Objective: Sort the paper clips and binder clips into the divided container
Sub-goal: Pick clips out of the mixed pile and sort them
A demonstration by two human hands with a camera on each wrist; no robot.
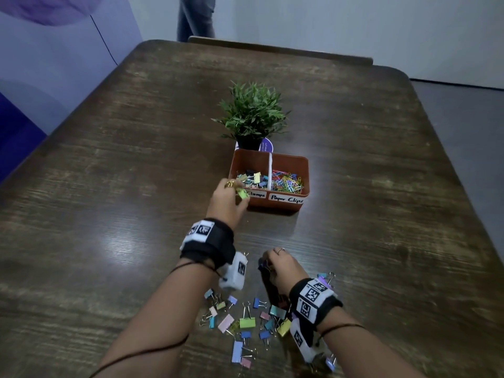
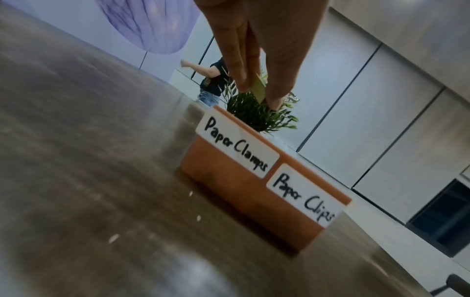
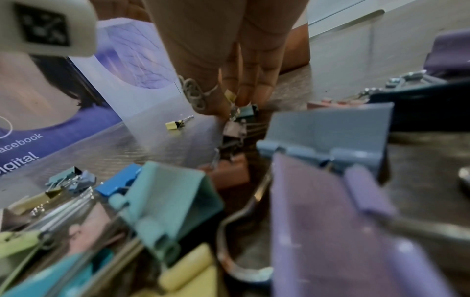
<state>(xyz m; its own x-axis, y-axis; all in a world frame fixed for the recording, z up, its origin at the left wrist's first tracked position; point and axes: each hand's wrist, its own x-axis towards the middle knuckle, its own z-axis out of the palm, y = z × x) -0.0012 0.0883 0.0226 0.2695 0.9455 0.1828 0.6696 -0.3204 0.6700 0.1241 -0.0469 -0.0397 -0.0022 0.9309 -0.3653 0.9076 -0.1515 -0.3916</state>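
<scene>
Only head view: paper clips point(image 1: 287, 182) inside container point(image 1: 272, 205).

The left hand point(image 1: 227, 203) covers the start of the white "Paper Clamps" label point(image 1: 255, 194) on the divided orange plastic container point(image 1: 275, 205) in the head view. Nearer the camera than that container, the right hand point(image 1: 281, 268) hides most of what its fingers close on; only a dark purple edge point(image 1: 262, 264) shows, too blurred to name. In the right wrist view the pastel binder clips point(image 3: 165, 203) nearest the lens are smeared and cut by the frame. A standing person point(image 1: 195, 17) beyond the wooden counter point(image 1: 109, 159) is cut off above the legs
</scene>
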